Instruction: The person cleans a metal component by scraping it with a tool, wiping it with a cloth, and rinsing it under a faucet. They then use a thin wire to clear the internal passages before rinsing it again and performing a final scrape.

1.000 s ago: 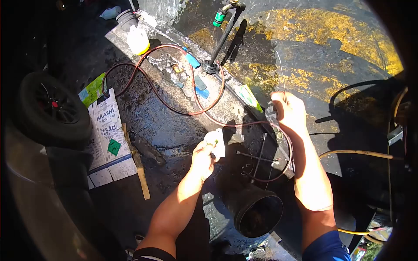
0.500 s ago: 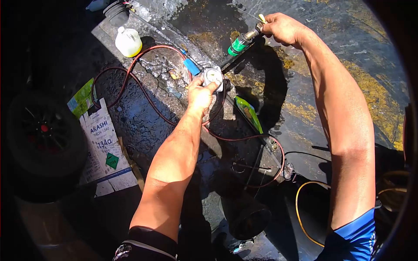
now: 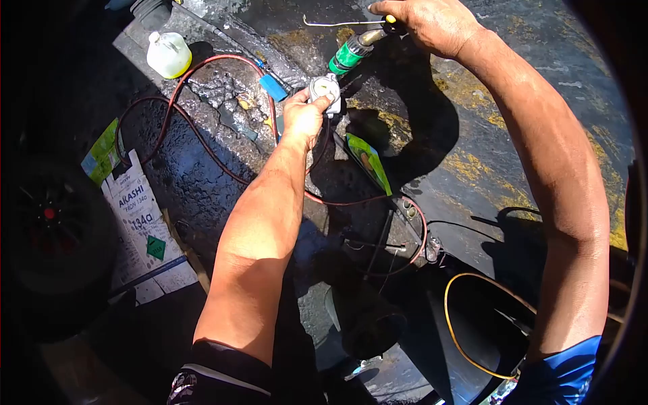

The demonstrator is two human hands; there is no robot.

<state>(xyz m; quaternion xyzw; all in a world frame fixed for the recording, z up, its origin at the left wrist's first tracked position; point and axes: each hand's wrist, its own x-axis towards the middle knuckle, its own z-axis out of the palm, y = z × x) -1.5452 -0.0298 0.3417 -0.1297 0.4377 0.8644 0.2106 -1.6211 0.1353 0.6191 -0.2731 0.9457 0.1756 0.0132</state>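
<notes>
My left hand (image 3: 304,120) grips a small silvery-white part with a round face (image 3: 325,88), thumb lying on its front. Above it and to the right, my right hand (image 3: 432,25) is closed round a tool with a metal neck and a green-and-black end (image 3: 347,57). The green end points down toward the round part, a small gap apart. A thin bent wire (image 3: 337,24) sticks out leftward near my right fingers. Just left of the part lies a blue piece (image 3: 273,88) by the red hose (image 3: 224,59).
A translucent jug (image 3: 169,54) with yellow liquid stands at upper left. Lower down lie a flattened Akashi carton (image 3: 145,223), a dark wheel (image 3: 50,219) and green packets (image 3: 370,162). A yellow cable (image 3: 449,324) loops at lower right.
My right hand has swung up and slightly left, bringing the green end closer to the round part. The view has shifted, so surroundings appear farther left and higher. Both holds persist.
</notes>
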